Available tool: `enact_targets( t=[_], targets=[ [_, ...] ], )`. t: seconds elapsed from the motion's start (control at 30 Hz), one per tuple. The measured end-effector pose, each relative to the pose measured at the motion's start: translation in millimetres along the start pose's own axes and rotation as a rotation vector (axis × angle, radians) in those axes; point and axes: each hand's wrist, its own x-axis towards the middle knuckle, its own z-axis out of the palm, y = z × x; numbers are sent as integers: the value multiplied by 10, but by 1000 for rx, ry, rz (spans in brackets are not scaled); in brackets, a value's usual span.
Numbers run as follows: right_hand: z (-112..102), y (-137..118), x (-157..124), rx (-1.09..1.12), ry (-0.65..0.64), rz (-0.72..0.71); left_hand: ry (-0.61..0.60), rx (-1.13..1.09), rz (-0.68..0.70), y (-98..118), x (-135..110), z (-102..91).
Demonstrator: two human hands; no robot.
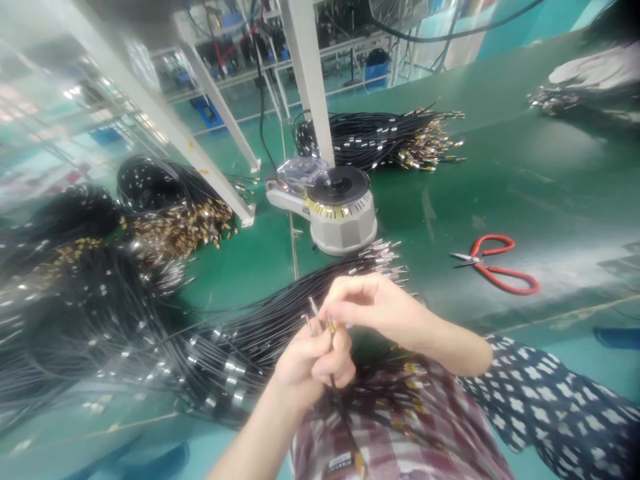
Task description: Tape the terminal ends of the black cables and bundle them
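Observation:
My left hand (pixel 309 360) is closed round a few thin black cables, whose metal tips (pixel 314 313) stick up above the fingers. My right hand (pixel 373 308) comes over from the right and pinches one of those cable tips between thumb and fingers. Both hands hover above a long bundle of black cables (pixel 260 333) lying across the green table (pixel 500 187), its silver ends fanned out near the tape dispenser. More cable ends lie on my lap over a checked cloth (pixel 400 433).
A grey round tape dispenser (pixel 340 207) stands just beyond my hands. Red-handled scissors (pixel 493 263) lie to the right. Piles of black cables with gold connectors sit at the left (pixel 150 227) and at the back (pixel 380 140). White frame legs (pixel 310 73) rise from the table.

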Motion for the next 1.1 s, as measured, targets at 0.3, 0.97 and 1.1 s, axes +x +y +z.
enact_targets(
  t=[0.3,0.97,1.1],
  targets=[
    [-1,-24,-46,-52,188,14,284,212,70,18,-59,144],
    [-12,53,-96,-2,282,-16,351,151,91,42,-46,168],
    [29,22,-152,-157,342,23,371,204,127,20,-32,202]
  ],
)
